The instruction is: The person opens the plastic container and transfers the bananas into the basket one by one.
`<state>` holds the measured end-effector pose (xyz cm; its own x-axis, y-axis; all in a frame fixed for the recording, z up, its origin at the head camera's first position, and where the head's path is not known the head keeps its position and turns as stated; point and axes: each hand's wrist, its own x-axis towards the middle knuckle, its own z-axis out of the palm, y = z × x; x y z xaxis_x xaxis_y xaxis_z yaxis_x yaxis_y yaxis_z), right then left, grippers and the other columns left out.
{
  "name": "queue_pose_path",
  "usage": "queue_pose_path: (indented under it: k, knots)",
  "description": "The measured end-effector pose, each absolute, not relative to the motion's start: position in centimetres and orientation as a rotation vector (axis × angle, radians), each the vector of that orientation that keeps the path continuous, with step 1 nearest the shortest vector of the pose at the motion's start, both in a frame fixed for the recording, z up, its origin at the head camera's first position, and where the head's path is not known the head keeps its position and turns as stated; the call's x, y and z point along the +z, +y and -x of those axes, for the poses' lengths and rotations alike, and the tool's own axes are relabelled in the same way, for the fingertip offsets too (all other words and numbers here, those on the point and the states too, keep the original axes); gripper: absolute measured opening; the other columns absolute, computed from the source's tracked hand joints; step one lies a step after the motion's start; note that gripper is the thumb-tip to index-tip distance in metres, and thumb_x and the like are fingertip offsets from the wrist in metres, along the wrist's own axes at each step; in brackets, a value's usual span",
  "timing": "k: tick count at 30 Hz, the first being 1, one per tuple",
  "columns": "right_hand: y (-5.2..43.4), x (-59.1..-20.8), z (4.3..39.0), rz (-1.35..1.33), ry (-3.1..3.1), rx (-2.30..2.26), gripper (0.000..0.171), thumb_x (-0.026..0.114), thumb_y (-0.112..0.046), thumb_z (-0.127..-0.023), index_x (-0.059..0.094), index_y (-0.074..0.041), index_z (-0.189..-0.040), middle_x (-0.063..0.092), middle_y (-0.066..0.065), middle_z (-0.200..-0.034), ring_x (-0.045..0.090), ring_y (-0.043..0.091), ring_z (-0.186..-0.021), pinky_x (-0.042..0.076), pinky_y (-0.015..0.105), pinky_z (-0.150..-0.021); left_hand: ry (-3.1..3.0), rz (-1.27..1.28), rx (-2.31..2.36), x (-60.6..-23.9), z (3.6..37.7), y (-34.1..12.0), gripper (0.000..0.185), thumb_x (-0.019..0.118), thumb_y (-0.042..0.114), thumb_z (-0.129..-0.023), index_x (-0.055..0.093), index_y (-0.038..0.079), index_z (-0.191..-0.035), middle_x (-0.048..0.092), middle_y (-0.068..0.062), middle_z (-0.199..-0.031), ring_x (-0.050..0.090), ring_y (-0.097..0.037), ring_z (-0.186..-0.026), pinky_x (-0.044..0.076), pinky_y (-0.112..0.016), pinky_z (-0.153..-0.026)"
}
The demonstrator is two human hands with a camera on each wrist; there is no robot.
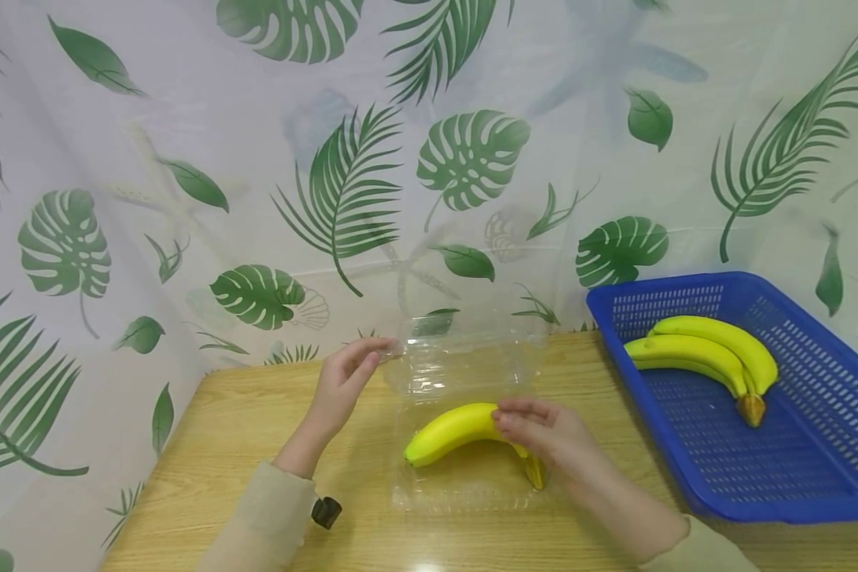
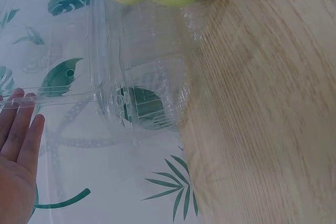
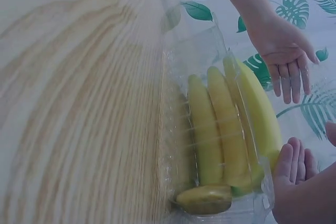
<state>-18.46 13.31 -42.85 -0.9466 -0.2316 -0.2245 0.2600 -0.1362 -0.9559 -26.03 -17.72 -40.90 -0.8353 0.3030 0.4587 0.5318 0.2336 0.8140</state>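
Note:
A bunch of yellow bananas (image 1: 454, 429) lies in the base of a clear plastic clamshell box (image 1: 457, 500). Its see-through lid (image 1: 465, 369) stands raised at the back. My left hand (image 1: 343, 380) is at the lid's left edge; in the left wrist view the straight fingertips (image 2: 30, 98) overlap that edge. My right hand (image 1: 565, 449) is beside the bunch near its stem end, fingers extended, fingertips right at the peel. The right wrist view shows several bananas (image 3: 220, 129) side by side behind the box wall, with the brown stem (image 3: 205, 199) toward the near end.
A blue plastic basket (image 1: 658, 445) stands on the right of the wooden table (image 1: 250, 445), holding another bunch of bananas (image 1: 715, 353). A leaf-patterned cloth (image 1: 372, 206) hangs behind the table and along its left side. A black strap end (image 1: 326, 512) sticks out at my left sleeve.

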Motion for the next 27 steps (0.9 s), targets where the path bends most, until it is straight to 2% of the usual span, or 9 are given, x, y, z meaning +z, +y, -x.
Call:
queue_pose_path:
  k: [7, 14, 21, 27]
  knots:
    - [13.8, -42.9, 18.9, -0.093, 1.830, -2.192, 0.045, 0.068, -0.005, -0.102, 0.055, 0.011, -0.142, 0.078, -0.007, -0.106, 0.073, 0.002, -0.099, 0.061, 0.015, -0.093, -2.287, 0.808, -1.642, -41.3, 26.2, -17.9, 0.032, 0.050, 0.008, -0.108, 0.066, -0.008, -0.131, 0.071, -0.029, -0.129, 0.066, 0.006, -0.115, 0.055, -0.020, -0.107]
    - [14.0, -43.3, 19.5, -0.117, 2.007, -2.102, 0.050, 0.070, -0.013, -0.102, 0.055, 0.009, -0.144, 0.076, -0.008, -0.107, 0.070, -0.001, -0.097, 0.059, 0.011, -0.091, -2.281, 0.819, -1.642, -41.2, 26.2, -17.9, 0.032, 0.049, 0.009, -0.109, 0.065, -0.009, -0.130, 0.071, -0.031, -0.129, 0.066, 0.006, -0.115, 0.055, -0.020, -0.106]
    - [14.0, -43.0, 19.7, -0.090, 2.138, -2.039, 0.047, 0.069, -0.010, -0.102, 0.056, 0.008, -0.144, 0.075, 0.008, -0.124, 0.069, -0.002, -0.100, 0.056, 0.009, -0.093, -2.281, 0.821, -1.641, -41.0, 26.1, -17.9, 0.032, 0.049, 0.009, -0.109, 0.066, -0.009, -0.130, 0.071, -0.031, -0.129, 0.066, 0.006, -0.115, 0.055, -0.020, -0.106]
    - [14.0, -43.2, 19.9, -0.064, 2.190, -2.061, 0.045, 0.070, -0.006, -0.101, 0.057, 0.011, -0.141, 0.076, 0.011, -0.123, 0.070, -0.004, -0.097, 0.057, 0.009, -0.091, -2.287, 0.812, -1.640, -41.1, 26.2, -17.9, 0.032, 0.049, 0.010, -0.109, 0.066, -0.008, -0.130, 0.071, -0.030, -0.129, 0.066, 0.006, -0.116, 0.055, -0.020, -0.106]
